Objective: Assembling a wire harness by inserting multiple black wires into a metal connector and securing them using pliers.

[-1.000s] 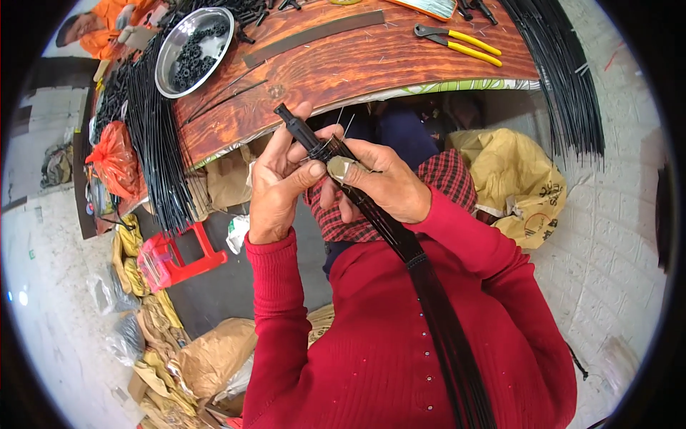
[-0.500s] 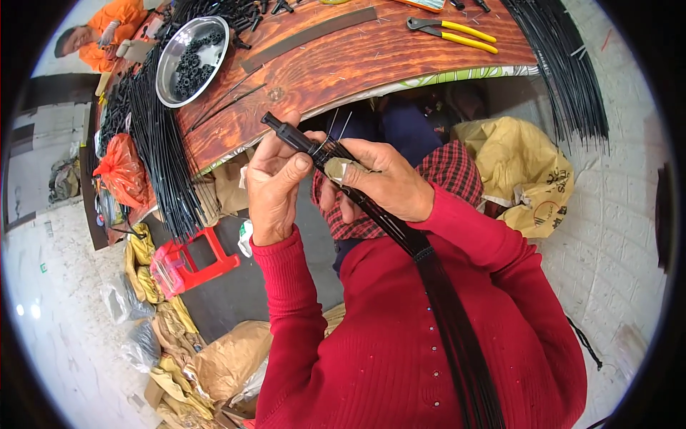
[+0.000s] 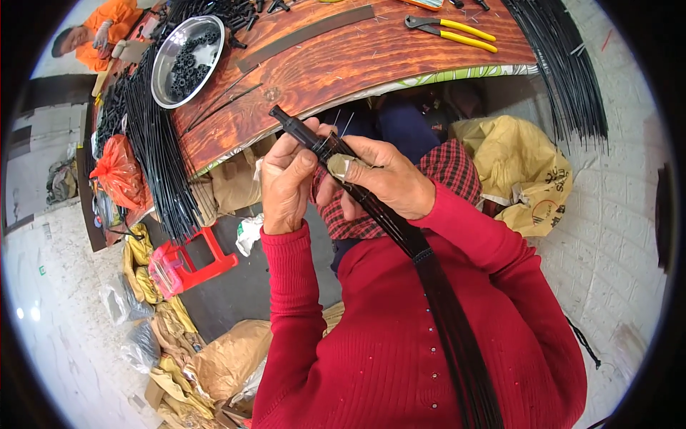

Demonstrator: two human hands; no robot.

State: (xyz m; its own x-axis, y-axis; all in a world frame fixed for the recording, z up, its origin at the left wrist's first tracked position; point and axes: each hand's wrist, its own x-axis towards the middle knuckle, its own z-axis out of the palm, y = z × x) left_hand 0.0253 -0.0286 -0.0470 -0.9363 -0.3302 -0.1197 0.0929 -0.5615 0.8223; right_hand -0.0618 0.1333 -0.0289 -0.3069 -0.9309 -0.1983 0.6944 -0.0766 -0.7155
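A black umbrella frame (image 3: pixel 389 225) slants from my hands down across my red sweater. Its thin ribs lie bunched together, with a row of joints partway along. At its upper end is a black plastic tube-like fitting (image 3: pixel 294 127). My left hand (image 3: pixel 287 179) closes round this fitting with the thumb on its near side. My right hand (image 3: pixel 386 175) grips the ribs just below, its thumb wrapped in pale tape. A few thin metal wires (image 3: pixel 346 123) stick up between the hands. The fingers hide how the ribs meet the fitting.
On the wooden table (image 3: pixel 314 75) are a metal bowl (image 3: pixel 158 75) of small black parts, yellow-handled pliers (image 3: pixel 457 34) and a flat metal strip (image 3: pixel 307 37). Black rod bundles (image 3: pixel 153 143) hang over its edge. A red stool (image 3: pixel 214 268) stands lower left; a person in orange (image 3: pixel 107 36) sits beyond.
My left hand has shifted right, closer to my right hand, and its fingers have curled more round the fitting. The fitting's tip has moved slightly right. My right hand has hardly moved.
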